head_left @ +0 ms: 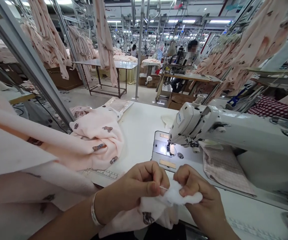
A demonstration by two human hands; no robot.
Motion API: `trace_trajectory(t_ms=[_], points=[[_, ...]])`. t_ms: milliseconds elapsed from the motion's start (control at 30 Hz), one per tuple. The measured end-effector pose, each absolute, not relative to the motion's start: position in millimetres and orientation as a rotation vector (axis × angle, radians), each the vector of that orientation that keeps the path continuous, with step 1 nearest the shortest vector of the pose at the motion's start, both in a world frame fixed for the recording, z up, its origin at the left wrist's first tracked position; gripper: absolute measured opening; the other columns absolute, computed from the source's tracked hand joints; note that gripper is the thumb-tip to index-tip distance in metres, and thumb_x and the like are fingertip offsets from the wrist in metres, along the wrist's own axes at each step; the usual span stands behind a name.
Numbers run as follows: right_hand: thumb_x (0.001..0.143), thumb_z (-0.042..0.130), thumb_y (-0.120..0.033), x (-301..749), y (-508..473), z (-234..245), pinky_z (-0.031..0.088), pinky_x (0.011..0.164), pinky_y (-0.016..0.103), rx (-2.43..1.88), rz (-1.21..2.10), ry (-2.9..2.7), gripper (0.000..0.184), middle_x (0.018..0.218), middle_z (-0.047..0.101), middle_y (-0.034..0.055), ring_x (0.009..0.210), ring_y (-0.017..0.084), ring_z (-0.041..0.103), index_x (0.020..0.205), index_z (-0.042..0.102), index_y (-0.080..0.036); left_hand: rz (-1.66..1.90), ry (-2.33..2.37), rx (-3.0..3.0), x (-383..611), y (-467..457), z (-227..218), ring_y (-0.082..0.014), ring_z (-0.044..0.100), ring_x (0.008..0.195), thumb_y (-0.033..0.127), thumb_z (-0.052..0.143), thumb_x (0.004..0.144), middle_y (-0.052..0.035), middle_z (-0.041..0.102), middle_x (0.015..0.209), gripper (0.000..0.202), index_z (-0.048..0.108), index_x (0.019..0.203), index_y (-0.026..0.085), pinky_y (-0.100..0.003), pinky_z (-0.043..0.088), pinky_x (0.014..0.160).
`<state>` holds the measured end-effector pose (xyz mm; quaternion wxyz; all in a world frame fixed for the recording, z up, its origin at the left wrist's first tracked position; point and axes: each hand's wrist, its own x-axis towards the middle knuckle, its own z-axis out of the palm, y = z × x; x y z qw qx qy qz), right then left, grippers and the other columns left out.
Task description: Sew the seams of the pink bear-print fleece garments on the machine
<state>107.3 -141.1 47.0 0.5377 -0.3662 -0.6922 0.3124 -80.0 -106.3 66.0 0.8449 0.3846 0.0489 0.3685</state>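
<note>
Pale pink garments [105, 40] are hanging beyond my white table [138, 130], where a sewing machine [224, 125] is standing. Near the table's front edge, my left hand [144, 180] is pinching a thin white strand [163, 188] beside fluffy white cloth [176, 195], while my right hand [204, 195] is clamping that cloth tightly.

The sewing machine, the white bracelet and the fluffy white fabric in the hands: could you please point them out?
Sewing machine [236, 125], head view: on its long white arm.
White bracelet [92, 209], head view: on its band.
Fluffy white fabric [175, 196], head view: on its bunched middle.
</note>
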Motion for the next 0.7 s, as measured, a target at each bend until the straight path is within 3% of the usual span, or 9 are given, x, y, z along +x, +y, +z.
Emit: trace_trajectory(t_ms=[67,133,233,367,467,567,700], points=[[0.075,0.063,-0.005,108.6,-137.9,44.3,0.035,0.054,0.024,-0.896,0.738,-1.62,0.024,0.073,0.043,-0.0036,0.065,0.011,0.047,0.067,0.049,-0.023,0.785,0.128,0.853,-81.0,-101.8,64.3,-0.0047,0.042,0.06,0.025,0.076,0.075,0.0016,0.05,0.07,0.032,0.046,0.071,0.014,-0.017,0.031,0.056],[0.075,0.061,-0.005,111.9,-135.6,40.2,0.035,0.054,0.024,-0.927,0.723,-1.594,0.023,0.074,0.042,-0.0032,0.065,0.012,0.047,0.067,0.049,-0.023,0.809,0.185,1.0,-83.6,-97.0,61.3,-0.0058,0.045,0.064,0.021,0.08,0.069,0.0015,0.054,0.075,0.034,0.051,0.086,0.015,-0.017,0.033,0.059],[0.073,0.06,-0.004,117.9,-134.6,35.2,0.035,0.053,0.024,-0.959,0.719,-1.563,0.023,0.073,0.043,-0.003,0.064,0.012,0.047,0.066,0.048,-0.022,0.885,0.307,1.269,-86.6,-93.7,55.9,-0.0093,0.049,0.08,0.016,0.087,0.056,0.0018,0.056,0.089,0.072,0.045,0.114,0.024,-0.019,0.037,0.069],[0.074,0.062,-0.009,123.0,-136.5,37.3,0.036,0.051,0.023,-0.971,0.728,-1.56,0.021,0.071,0.044,-0.0024,0.062,0.012,0.047,0.065,0.048,-0.021,0.921,0.509,1.605,-83.9,-97.7,52.0,-0.0162,0.05,0.103,0.019,0.081,0.067,-0.0032,0.055,0.109,0.083,0.03,0.132,0.028,-0.033,0.038,0.094],[0.075,0.063,-0.012,126.3,-139.0,43.9,0.036,0.049,0.022,-0.976,0.732,-1.592,0.02,0.069,0.047,-0.002,0.059,0.012,0.048,0.064,0.049,-0.021,0.875,0.596,1.621,-77.6,-101.5,49.5,-0.0184,0.053,0.107,0.02,0.08,0.067,-0.0081,0.052,0.12,0.095,0.019,0.14,0.027,-0.033,0.042,0.092],[0.075,0.064,-0.01,130.1,-143.0,49.8,0.037,0.048,0.022,-0.988,0.714,-1.677,0.019,0.068,0.048,-0.0021,0.058,0.011,0.05,0.064,0.052,-0.021,0.87,0.573,1.572,-70.0,-105.2,44.9,-0.0146,0.059,0.095,0.01,0.067,0.076,-0.0057,0.059,0.11,0.067,0.034,0.132,0.024,-0.026,0.047,0.08],[0.08,0.057,-0.008,134.6,-151.1,52.6,0.039,0.049,0.021,-1.003,0.578,-1.911,0.017,0.072,0.049,-0.0011,0.061,0.011,0.053,0.072,0.055,-0.022,1.064,0.587,1.698,-61.8,-108.7,37.9,-0.0117,0.061,0.084,-0.002,0.053,0.075,-0.0021,0.064,0.093,0.034,0.055,0.102,0.019,-0.023,0.048,0.074]])
